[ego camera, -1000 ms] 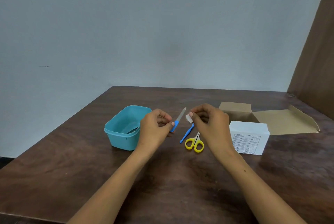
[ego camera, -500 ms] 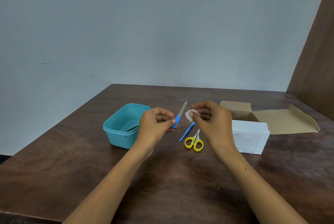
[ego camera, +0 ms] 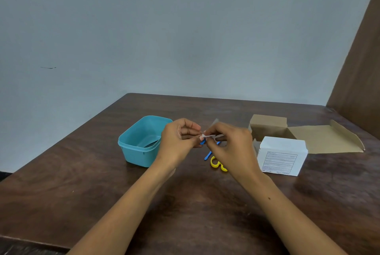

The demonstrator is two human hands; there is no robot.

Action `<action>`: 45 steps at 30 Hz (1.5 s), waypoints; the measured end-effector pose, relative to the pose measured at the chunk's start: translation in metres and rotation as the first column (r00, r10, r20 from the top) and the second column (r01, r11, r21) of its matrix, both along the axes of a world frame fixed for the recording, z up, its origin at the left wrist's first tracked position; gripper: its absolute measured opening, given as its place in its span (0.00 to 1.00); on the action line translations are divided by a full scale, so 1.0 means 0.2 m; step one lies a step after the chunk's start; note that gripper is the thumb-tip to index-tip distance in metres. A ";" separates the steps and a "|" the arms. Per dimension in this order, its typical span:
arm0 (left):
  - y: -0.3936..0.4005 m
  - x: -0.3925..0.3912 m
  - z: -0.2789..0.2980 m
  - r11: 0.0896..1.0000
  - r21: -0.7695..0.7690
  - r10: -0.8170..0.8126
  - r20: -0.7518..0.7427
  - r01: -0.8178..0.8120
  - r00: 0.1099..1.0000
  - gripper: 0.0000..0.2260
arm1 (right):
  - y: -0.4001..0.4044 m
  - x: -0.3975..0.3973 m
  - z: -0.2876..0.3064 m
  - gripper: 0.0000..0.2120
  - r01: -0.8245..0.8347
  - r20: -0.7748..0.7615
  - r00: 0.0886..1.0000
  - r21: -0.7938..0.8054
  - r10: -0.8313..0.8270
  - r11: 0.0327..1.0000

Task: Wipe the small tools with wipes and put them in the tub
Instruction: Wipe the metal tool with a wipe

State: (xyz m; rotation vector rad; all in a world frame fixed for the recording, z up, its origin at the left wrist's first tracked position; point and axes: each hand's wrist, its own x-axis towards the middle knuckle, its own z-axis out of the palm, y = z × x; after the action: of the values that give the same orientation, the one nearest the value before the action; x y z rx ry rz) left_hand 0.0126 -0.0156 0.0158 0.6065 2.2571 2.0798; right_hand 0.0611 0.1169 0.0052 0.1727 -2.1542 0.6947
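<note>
Just right of the tub (ego camera: 141,141), our left hand (ego camera: 176,141) pinches the nail file (ego camera: 203,142); our right hand (ego camera: 230,145) pinches the wipe (ego camera: 208,136) around it.

Both hands (ego camera: 205,141) pinch wipe (ego camera: 208,136) around nail file (ego camera: 214,123) beside tub (ego camera: 141,141)

Two bare forearms and hands

The left hand (ego camera: 177,141) and right hand (ego camera: 232,147) wear no rings, watch or gloves; both forearms are sleeveless to the near edge, and a small dark mole marks the right forearm.
</note>
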 end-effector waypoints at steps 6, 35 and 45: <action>0.00 0.00 0.00 0.999 0.013 -0.039 0.014 0.039 0.999 0.11 | 0.02 -0.01 0.00 0.05 0.042 0.010 0.999 -0.066 -0.041 0.997; -0.02 -0.02 0.00 0.997 0.059 -0.063 0.079 0.058 0.995 0.15 | 0.00 0.01 0.00 0.08 -0.073 0.096 0.992 -0.086 0.082 0.994; -0.03 -0.02 0.01 0.996 0.060 -0.067 0.122 0.060 0.990 0.13 | 0.01 -0.01 -0.01 0.07 -0.018 0.081 0.996 -0.075 0.024 0.997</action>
State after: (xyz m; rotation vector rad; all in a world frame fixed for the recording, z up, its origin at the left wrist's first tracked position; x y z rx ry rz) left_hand 0.0089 -0.0213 0.0169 0.5283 2.0924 2.0956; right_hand 0.0592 0.1193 0.0039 0.1292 -2.2031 0.8056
